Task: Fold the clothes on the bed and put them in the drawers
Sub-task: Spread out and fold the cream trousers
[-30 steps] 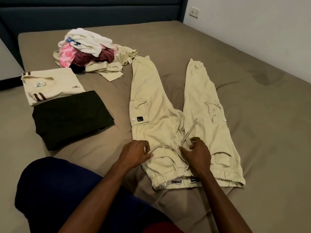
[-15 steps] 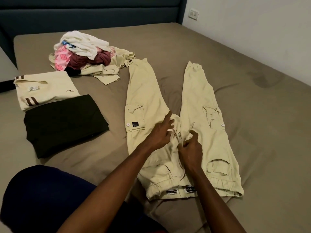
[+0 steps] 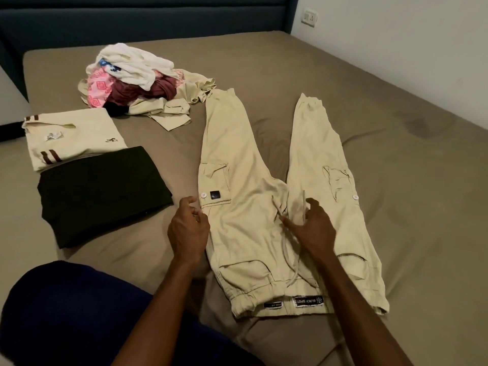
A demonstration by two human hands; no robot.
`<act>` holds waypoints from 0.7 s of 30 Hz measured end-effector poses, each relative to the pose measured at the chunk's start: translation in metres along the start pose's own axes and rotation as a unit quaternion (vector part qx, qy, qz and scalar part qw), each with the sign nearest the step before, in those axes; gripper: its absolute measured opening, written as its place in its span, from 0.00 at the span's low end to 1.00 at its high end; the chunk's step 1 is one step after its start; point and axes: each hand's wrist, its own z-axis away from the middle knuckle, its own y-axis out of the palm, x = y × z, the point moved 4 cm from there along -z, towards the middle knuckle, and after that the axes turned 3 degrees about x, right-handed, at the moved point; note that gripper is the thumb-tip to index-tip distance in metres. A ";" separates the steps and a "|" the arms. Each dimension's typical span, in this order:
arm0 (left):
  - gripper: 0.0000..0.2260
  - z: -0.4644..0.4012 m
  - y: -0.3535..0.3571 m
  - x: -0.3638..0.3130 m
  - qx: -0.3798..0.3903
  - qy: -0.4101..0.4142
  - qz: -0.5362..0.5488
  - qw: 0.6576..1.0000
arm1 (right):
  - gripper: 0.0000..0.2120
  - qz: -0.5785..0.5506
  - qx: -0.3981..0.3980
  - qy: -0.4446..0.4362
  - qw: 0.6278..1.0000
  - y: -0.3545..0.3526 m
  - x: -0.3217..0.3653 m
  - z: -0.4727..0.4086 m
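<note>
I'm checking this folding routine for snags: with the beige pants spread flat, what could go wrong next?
The loose drawstring lies across the cargo pants under the right hand; it may bunch inside the fold. The far cuff touches the unfolded pile, so lifting that leg could drag clothes along.

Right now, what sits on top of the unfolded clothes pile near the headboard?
A crumpled white garment tops the clothes pile, over maroon and pink patterned pieces. Whatever lies deeper underneath is covered.
</note>
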 end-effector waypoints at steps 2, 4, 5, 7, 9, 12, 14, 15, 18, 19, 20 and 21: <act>0.14 0.002 0.008 0.005 0.022 -0.025 -0.011 0.999 | 0.45 0.069 -0.003 -0.029 0.997 0.016 0.017 0.018; 0.15 0.005 0.011 0.006 0.040 -0.040 -0.032 0.998 | 0.41 0.096 -0.003 -0.036 0.995 0.024 0.026 0.024; 0.15 0.005 0.009 0.007 0.044 -0.047 -0.038 0.997 | 0.38 0.102 -0.003 -0.042 0.994 0.023 0.032 0.024; 0.15 0.005 0.005 0.013 0.045 -0.071 -0.029 0.996 | 0.31 0.103 0.003 -0.049 0.993 0.021 0.037 0.015; 0.14 0.003 0.003 0.018 0.055 -0.103 -0.014 0.993 | 0.27 0.069 0.013 -0.011 0.997 0.013 0.032 0.001; 0.11 0.002 0.001 0.022 0.073 -0.126 -0.034 0.989 | 0.24 -0.050 0.004 0.054 0.997 -0.002 0.013 -0.018; 0.09 0.002 0.000 0.021 0.077 -0.125 -0.048 0.988 | 0.23 -0.077 -0.029 0.072 0.994 -0.017 -0.001 -0.029; 0.09 0.003 0.000 0.021 0.081 -0.123 -0.054 0.988 | 0.23 -0.059 -0.045 0.081 0.994 -0.024 -0.008 -0.033; 0.10 0.005 0.003 0.021 0.098 -0.120 -0.059 0.986 | 0.22 0.039 -0.048 0.087 0.994 -0.036 -0.032 -0.041; 0.11 0.004 0.005 0.021 0.107 -0.121 -0.052 0.985 | 0.21 0.064 -0.034 0.081 0.994 -0.035 -0.036 -0.040; 0.12 0.002 0.007 0.021 0.120 -0.121 -0.044 0.984 | 0.19 0.089 -0.023 0.073 0.993 -0.034 -0.039 -0.037; 0.15 0.000 0.009 0.021 0.135 -0.119 -0.038 0.983 | 0.17 0.122 -0.019 0.065 0.990 -0.034 -0.036 -0.033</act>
